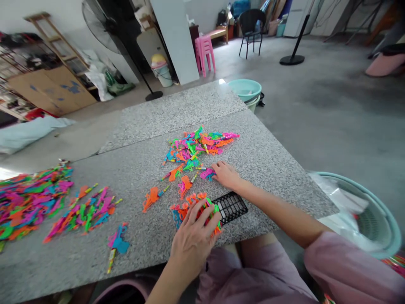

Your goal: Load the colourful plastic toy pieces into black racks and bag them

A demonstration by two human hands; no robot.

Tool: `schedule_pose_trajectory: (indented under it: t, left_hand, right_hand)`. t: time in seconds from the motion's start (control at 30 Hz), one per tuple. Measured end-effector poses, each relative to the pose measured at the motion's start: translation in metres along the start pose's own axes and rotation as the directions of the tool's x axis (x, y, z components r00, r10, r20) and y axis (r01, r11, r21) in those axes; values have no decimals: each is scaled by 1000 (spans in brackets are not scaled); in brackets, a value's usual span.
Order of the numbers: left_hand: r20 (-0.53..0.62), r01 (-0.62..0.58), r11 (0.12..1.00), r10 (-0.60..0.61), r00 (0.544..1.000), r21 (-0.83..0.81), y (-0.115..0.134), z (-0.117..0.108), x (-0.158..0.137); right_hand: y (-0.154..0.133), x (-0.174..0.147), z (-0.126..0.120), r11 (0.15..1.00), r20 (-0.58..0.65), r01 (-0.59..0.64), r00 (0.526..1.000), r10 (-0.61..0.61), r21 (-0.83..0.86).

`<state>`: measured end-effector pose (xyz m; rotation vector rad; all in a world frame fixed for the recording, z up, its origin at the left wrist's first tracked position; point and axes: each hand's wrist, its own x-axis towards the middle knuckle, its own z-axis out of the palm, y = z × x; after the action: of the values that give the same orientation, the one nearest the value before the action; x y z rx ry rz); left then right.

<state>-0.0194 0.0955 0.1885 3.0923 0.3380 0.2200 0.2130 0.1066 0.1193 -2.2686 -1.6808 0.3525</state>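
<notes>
Spread over a bunch of colourful plastic toy guns (pixel 183 210) at the table's front edge, my left hand (pixel 198 223) rests with its fingers apart. These guns stand packed in the left part of a black plastic grid rack (pixel 232 207); the hand hides much of them. Farther forward, my right hand (pixel 225 174) has its fingertips closed on a purple and blue toy gun (pixel 207 173) with a striped barrel. Close by lie an orange and pink toy gun (pixel 186 185) and an orange toy gun (pixel 152 197). Just beyond spreads a loose pile of toy guns (pixel 196 145).
The speckled granite table (pixel 268 156) carries a large heap of toy guns (pixel 28 202) at left, with a smaller heap (pixel 90 209) beside it. A single blue toy gun (pixel 120 242) lies nearer me. On the right stands a green basket (pixel 386 211) with plastic bags.
</notes>
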Motion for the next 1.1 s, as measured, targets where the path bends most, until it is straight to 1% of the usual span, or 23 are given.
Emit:
schedule_pose_trajectory:
  t: [0.03,0.1,0.17,0.2,0.23,0.3,0.33,0.37,0.4,0.43,0.47,0.5,0.53,0.57,0.6,0.7,0.73,0.77,0.8,0.87,0.93,1.0,1.1]
  left_hand:
    - [8,-3,1000,3,1000,-7,-1,-1,-1]
    - [31,-13,1000,14,999,-28,-5,-4,-3]
    - [53,-31,998,34,998,-47,-9,-6,-5]
    - [60,-38,998,41,997,-51,-11,-6,-6]
    - [65,-45,998,48,997,-53,-12,-7,-6]
    - [73,-54,997,58,996,-52,-14,-7,-6]
    - [76,-53,997,57,995,-51,-14,-7,-5]
    - [77,-50,998,54,996,-48,-14,-7,-5]
    - [77,-46,998,49,996,-46,-14,-7,-5]
    - [76,-38,998,42,996,-44,-13,-7,-5]
    - [75,-32,999,35,997,-43,-13,-7,-6]
    - [75,-29,999,32,997,-43,-12,-7,-6]
    - [79,-26,999,29,996,-44,-12,-7,-7]
    - [83,-25,999,29,996,-44,-12,-7,-7]
    - [86,-24,999,27,996,-44,-11,-7,-7]
    - [86,-21,999,25,996,-45,-11,-7,-7]
    - [79,-24,999,27,996,-45,-11,-7,-6]
    - [73,-28,999,31,997,-43,-11,-7,-6]
    - [64,-32,999,35,997,-39,-11,-7,-5]
    - [45,-41,999,43,998,-28,-11,-6,-5]
    - [35,-50,999,50,998,-19,-11,-6,-4]
    - [27,-56,998,57,998,-16,-12,-5,-4]
    - [32,-53,998,53,998,-16,-11,-5,-4]
  right_hand:
    - [1,3,3,1000,44,-18,999,18,-15]
    - [4,-4,5,999,137,-39,990,43,-31]
    - [10,-19,1,997,215,-24,976,40,-75]
    - [13,-26,-3,994,229,3,973,23,-111]
    - [15,-30,-8,988,220,48,975,-14,-149]
    - [19,-28,-14,956,164,208,971,-176,-205]
    - [21,-22,-15,924,137,316,947,-291,-216]
    - [22,-14,-14,877,122,431,902,-414,-213]
    - [24,-5,-12,823,124,534,846,-519,-195]
    - [27,5,-9,775,139,610,793,-594,-166]
    - [30,14,-7,742,152,657,753,-640,-132]
    - [34,21,-5,731,164,676,735,-658,-96]
    - [40,25,-4,737,173,674,733,-658,-56]
    - [46,27,-5,761,164,648,753,-638,-15]
    - [53,25,-7,802,136,596,792,-595,40]
    - [67,0,-10,912,15,348,933,-359,217]
    - [67,-13,-9,922,-4,265,961,-275,282]
    - [65,-26,-7,916,-5,200,977,-211,349]
    - [60,-39,-2,897,5,156,985,-174,415]
    - [45,-58,8,832,6,126,988,-153,540]
    - [28,-67,19,767,-37,161,984,-176,621]
    - [12,-66,28,717,-67,197,976,-206,668]
    - [-6,-56,42,667,-52,202,970,-237,717]
